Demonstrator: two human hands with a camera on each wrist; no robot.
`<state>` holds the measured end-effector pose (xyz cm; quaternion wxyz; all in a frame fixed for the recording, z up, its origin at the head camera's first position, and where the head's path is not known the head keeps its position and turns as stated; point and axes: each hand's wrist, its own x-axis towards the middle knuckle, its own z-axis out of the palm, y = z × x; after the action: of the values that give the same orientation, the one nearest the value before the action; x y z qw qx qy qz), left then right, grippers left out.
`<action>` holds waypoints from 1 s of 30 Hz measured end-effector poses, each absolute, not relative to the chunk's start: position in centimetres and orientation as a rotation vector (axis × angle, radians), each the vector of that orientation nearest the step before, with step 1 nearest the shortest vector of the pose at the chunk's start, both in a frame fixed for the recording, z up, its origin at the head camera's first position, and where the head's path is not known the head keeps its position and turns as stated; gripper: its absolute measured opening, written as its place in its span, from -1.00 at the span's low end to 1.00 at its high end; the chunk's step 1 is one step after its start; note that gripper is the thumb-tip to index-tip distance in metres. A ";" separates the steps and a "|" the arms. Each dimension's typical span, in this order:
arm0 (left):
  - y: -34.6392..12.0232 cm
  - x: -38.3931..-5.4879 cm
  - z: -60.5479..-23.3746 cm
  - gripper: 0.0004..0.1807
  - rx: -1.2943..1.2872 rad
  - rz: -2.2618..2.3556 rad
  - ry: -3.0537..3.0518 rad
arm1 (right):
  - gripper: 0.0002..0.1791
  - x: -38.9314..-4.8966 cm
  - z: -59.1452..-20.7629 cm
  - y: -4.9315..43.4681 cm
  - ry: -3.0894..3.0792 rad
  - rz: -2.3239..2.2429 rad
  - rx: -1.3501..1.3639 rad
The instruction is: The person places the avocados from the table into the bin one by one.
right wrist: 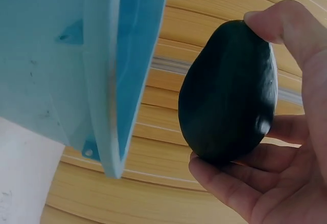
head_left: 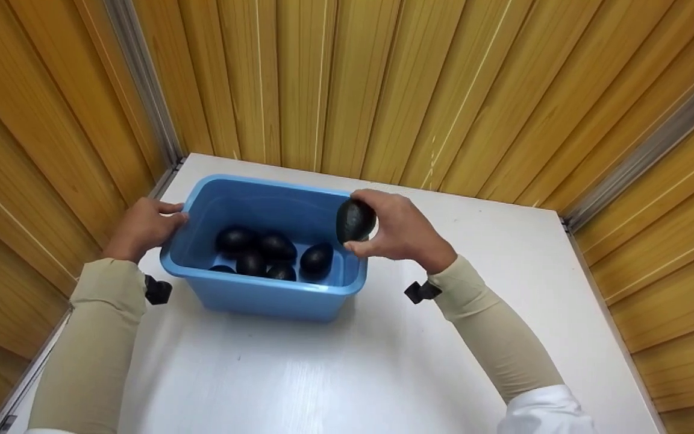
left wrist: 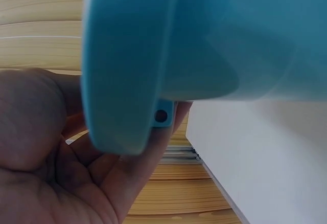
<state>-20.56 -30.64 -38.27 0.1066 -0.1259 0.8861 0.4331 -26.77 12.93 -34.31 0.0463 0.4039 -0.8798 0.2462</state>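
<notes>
A blue plastic tub (head_left: 275, 300) stands on the white table with several dark avocados (head_left: 317, 260) lying on its bottom. My right hand (head_left: 404, 229) holds one more avocado (head_left: 356, 220) over the tub's right end; in the right wrist view this avocado (right wrist: 227, 93) sits between thumb and fingers, apart from the rim. At the tub's left end my left hand (head_left: 145, 228) grips the rim. In the left wrist view, fingers (left wrist: 130, 183) reach under the rim (left wrist: 125, 81) beside a small tab with a hole.
The white tabletop (head_left: 335, 374) extends in front of the tub and to its right. Wood-patterned panels (head_left: 359, 84) wall in the back and both sides, with metal rails (head_left: 145, 78) at the corners. Each sleeve carries a small black wrist device (head_left: 422, 292).
</notes>
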 end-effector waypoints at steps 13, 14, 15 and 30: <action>-30.2 -20.9 -38.2 -0.38 -0.362 1.266 2.616 | -0.27 -28.2 -36.1 11.6 -2.828 0.563 1.288; -30.2 -20.8 -38.2 -0.38 -0.361 1.267 2.615 | -0.26 -28.3 -36.2 11.5 -2.832 0.533 1.297; -30.2 -20.8 -38.2 -0.38 -0.363 1.267 2.612 | -0.26 -28.4 -36.4 11.4 -2.837 0.506 1.306; -30.4 -20.8 -38.2 -0.39 -0.356 1.265 2.603 | -0.16 -27.9 -36.8 10.7 -2.980 0.248 1.285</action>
<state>-20.78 -30.39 -38.20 0.1128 -0.1214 0.8870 0.4310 -27.93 10.66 -36.83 -0.0566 0.3940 -0.9142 0.0761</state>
